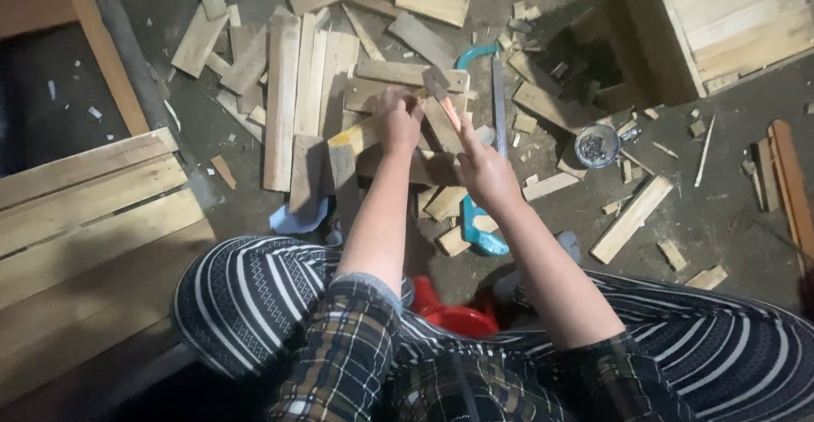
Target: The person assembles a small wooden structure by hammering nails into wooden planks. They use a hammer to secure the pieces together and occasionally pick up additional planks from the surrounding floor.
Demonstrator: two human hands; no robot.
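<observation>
Hammer (438, 85): wooden handle, gripped by our right hand (483, 170).
Left hand (398, 121): fingers pinched on flat slats (398, 74).
Tin (596, 145): round, nails inside, three o'clock.

A small hammer with a grey metal head and pale orange wooden handle (443, 100) is tilted, head up and away from the person, above the heap of boards. Beneath it lies a flat, pale wooden slat (407, 74), crosswise on other planks on the dark floor, its near edge partly hidden.
</observation>
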